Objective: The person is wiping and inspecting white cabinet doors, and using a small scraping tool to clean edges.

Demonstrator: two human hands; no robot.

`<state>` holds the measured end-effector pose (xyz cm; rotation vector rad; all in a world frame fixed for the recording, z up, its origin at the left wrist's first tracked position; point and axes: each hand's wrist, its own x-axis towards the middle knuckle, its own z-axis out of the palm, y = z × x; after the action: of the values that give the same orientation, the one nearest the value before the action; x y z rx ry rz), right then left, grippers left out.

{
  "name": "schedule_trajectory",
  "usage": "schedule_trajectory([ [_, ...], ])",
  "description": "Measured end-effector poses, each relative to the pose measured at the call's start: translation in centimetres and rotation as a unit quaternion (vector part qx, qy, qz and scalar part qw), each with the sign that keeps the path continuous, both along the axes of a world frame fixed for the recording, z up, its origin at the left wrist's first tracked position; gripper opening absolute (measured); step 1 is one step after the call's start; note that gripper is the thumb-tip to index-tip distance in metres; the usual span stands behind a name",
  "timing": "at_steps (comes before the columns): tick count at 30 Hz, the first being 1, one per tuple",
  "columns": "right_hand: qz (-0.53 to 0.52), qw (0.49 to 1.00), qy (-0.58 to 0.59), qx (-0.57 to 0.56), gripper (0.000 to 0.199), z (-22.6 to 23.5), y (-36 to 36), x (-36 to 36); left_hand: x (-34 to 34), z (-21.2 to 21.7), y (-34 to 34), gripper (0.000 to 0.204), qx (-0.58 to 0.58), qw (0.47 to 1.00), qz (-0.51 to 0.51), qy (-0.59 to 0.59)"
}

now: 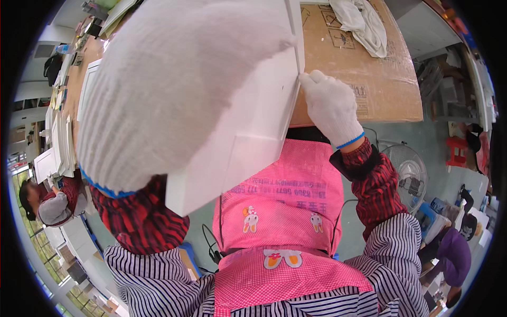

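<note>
A white panel [259,113] with a raised border stands tilted in front of me, its lower edge over my pink apron. Very near the camera, my left hand [174,90], in a white knitted glove with a blue cuff, bends over the panel's left part and holds it; its fingertips are partly out of sight. My right hand [331,105], gloved the same way, is closed in a pinch against the panel's right edge. What lies between those fingers, if anything, is too small to make out.
Beside the panel is a brown cardboard box [380,79] with a crumpled white cloth [362,26] on it. A standing fan [406,174] and a red stool [456,151] are at right. People work on both sides. White boards [63,145] are stacked at left.
</note>
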<state>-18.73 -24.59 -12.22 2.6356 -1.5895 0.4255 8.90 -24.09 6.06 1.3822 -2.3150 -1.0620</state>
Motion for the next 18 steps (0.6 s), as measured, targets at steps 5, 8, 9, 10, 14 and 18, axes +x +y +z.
schedule_trajectory([
  [5,0.053,0.998,0.026,0.004,0.014,0.7,3.5,1.2,0.2,-0.2,0.1,0.054,0.005,1.0,0.002,0.005],
  [8,0.066,0.997,0.034,0.028,0.012,1.1,6.5,1.8,0.1,-0.2,0.2,0.055,0.006,1.0,0.002,0.004],
  [9,0.07,0.996,0.03,0.04,0.012,1.3,7.5,2.0,0.0,-0.2,0.3,0.055,0.007,1.0,0.001,0.007],
  [10,0.075,0.995,0.009,0.064,0.015,1.6,8.3,2.2,-0.1,-0.1,0.2,0.055,0.006,1.0,0.001,0.009],
  [14,0.091,0.99,0.006,0.105,0.021,1.7,10.1,2.3,-0.2,-0.2,0.3,0.056,0.017,0.999,0.008,0.026],
  [18,0.137,0.954,-0.224,0.147,0.011,-0.4,7.5,-0.4,-0.1,-0.2,0.3,0.057,0.054,0.993,0.035,0.097],
])
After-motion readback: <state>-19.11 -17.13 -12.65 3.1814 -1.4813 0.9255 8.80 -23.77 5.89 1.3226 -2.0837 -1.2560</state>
